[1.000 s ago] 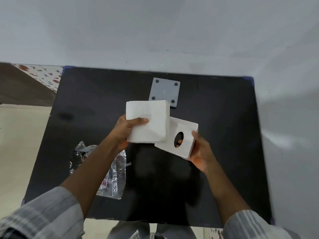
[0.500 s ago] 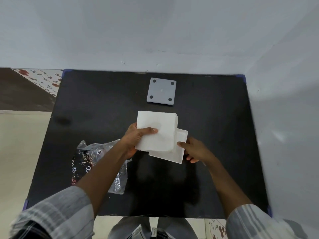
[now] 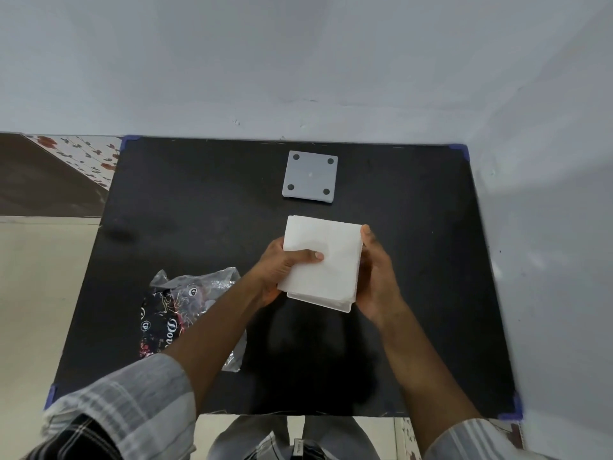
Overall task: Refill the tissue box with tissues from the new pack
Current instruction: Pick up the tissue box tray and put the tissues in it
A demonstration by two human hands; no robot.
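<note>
A square stack of white tissues (image 3: pixel 331 260) sits over the white tissue box (image 3: pixel 338 304), hiding all but the box's near edge. My left hand (image 3: pixel 282 267) grips the stack from the left, thumb pressed on top. My right hand (image 3: pixel 378 280) is cupped against the right side of the stack and box, fingers along their edge. The box's grey base plate (image 3: pixel 310 176), with four dark round feet, lies apart farther back on the table.
Everything rests on a black table (image 3: pixel 199 210) with blue corner guards. The crumpled, opened tissue wrapper (image 3: pixel 185 307) lies at the left beside my left forearm. A pale wall borders the table at the back and right.
The box went from tilted with its oval opening showing to flat under the stack. The tissues moved right, directly over the box, and my right hand came up against its right side.
</note>
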